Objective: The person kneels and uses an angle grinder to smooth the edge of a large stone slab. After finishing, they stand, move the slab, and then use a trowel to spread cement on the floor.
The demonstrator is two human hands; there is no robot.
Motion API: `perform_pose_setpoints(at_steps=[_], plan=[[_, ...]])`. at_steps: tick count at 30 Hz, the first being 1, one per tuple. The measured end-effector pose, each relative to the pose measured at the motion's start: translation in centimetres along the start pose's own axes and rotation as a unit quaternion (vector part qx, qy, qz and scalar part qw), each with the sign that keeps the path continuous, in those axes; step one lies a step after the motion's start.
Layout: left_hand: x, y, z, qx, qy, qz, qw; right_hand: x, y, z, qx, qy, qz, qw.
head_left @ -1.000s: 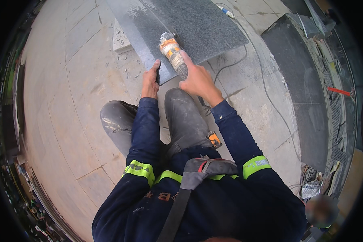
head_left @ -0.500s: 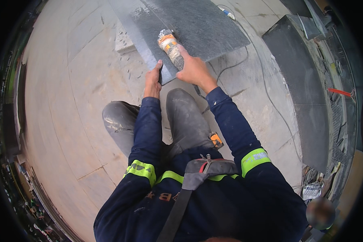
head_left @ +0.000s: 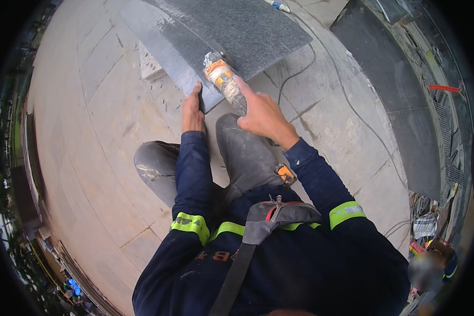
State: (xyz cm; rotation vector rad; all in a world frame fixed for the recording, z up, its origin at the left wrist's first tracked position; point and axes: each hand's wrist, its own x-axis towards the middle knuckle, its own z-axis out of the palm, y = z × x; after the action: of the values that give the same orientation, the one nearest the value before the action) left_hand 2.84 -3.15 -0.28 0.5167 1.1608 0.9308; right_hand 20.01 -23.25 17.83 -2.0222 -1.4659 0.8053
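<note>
My right hand (head_left: 266, 116) is wrapped round the body of a dusty orange-and-white angle grinder (head_left: 222, 78). The grinder's head rests over a dark grey stone slab (head_left: 258, 34), its disc at a straight line that runs away toward the far left. Left of that line the slab's surface looks wet and pale. My left hand (head_left: 193, 111) grips the slab's near edge, thumb on top; the other fingers are mostly hidden. Both my knees are bent close to this edge, and the slab's underside cannot be seen.
A pale block (head_left: 150, 66) shows beneath the slab's left side, with small chips around it. A cable (head_left: 347, 108) curves over the paved floor on the right. Dark stone slabs (head_left: 392, 84) line the right side. A person (head_left: 432, 263) is at the lower right.
The grinder has come a little nearer to me along the line on the slab, and my right elbow has shifted outward. My left hand keeps its hold. The whole view has shifted slightly.
</note>
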Motion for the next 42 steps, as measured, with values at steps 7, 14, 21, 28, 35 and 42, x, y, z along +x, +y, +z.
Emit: perform_pose_setpoints(at_steps=[7, 14, 21, 28, 35, 42], plan=[[-0.7, 0.3, 0.1, 0.005, 0.0, -0.001, 1.0, 1.0, -0.2, 0.5, -0.008, -0.01, 0.013, 1.0], [-0.9, 0.5, 0.5, 0.007, 0.019, 0.006, 1.0, 2.6, -0.1, 1.1, -0.017, -0.001, -0.001, 1.0], [-1.3, 0.7, 0.6, 0.005, 0.011, 0.008, 1.0, 4.7, 0.3, 1.9, -0.012, 0.004, -0.022, 1.0], [-0.8, 0.7, 0.4, 0.011, 0.012, 0.014, 1.0, 7.7, 0.0, 2.6, -0.018, 0.011, -0.043, 0.999], [0.0, 0.1, 0.7, 0.0, -0.006, 0.004, 1.0, 7.8, 0.1, 2.3, -0.03, 0.007, -0.015, 0.999], [2.7, -0.5, -1.3, -0.014, -0.036, -0.027, 0.999, 1.9, 0.5, 1.4, -0.001, 0.021, -0.021, 1.0]])
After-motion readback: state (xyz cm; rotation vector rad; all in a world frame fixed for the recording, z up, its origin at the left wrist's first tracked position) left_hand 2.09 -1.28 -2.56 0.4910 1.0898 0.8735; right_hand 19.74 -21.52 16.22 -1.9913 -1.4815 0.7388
